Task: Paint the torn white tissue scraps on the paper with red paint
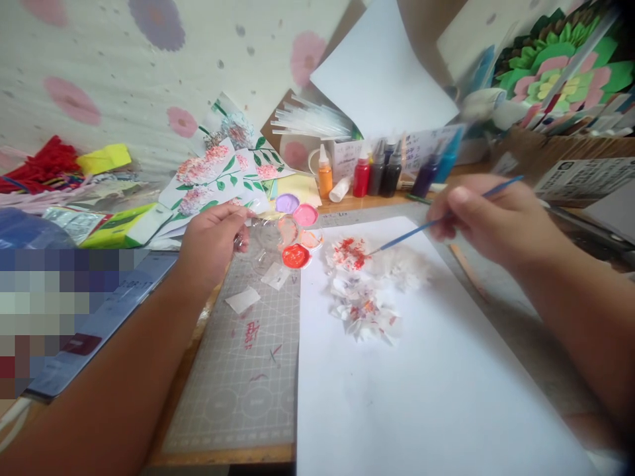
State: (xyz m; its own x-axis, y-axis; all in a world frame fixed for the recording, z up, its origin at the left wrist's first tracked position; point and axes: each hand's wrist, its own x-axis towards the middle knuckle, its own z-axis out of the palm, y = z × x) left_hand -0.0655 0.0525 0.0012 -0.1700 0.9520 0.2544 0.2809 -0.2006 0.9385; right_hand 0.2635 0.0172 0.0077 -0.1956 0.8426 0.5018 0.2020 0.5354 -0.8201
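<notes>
A thin blue paintbrush is pinched in my right hand, slanting down to the left. Its tip is at a crumpled white paper tuft dabbed with red paint; whether they touch I cannot tell. More tufts sit close by: a plain white one and one with orange and reddish marks. All are on a white paper sheet. My left hand is closed on the edge of a clear plastic paint palette, whose round wells hold red, pink, purple and pale orange paint.
Under the sheet lies a grey cutting mat, with two small white paper pieces near the palette. Behind stand paint bottles, including orange and red. Flower pictures lie back left; a cardboard box stands right.
</notes>
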